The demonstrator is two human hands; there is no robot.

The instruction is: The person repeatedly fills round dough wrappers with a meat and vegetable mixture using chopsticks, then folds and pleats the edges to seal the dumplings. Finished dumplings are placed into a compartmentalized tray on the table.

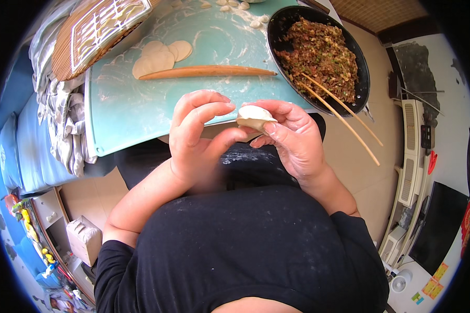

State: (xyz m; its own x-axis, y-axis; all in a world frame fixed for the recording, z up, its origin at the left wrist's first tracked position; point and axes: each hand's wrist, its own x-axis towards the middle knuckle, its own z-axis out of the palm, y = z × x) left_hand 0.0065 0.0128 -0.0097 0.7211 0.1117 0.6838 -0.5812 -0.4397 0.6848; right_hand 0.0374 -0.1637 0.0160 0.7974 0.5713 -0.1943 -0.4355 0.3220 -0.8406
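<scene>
A folded white dumpling (255, 118) is pinched between the thumb and fingers of my right hand (296, 136), just off the near edge of the table. Beside it, my left hand (197, 130) has its thumb and fingers apart in a curve, with a small gap to the dumpling and nothing in its grasp. Beyond my hands a wooden rolling pin (209, 72) lies across the floured teal mat (125, 115). Several round dough wrappers (154, 60) overlap behind its left end.
To the right stands a black pan (364, 78) of chopped filling (321, 57), with two chopsticks (344, 115) leaning over its rim. A tray (104, 31) on a woven round board sits at the back left. Small dough pieces (256, 24) lie at the far edge. Crumpled cloth (73, 125) hangs at the left.
</scene>
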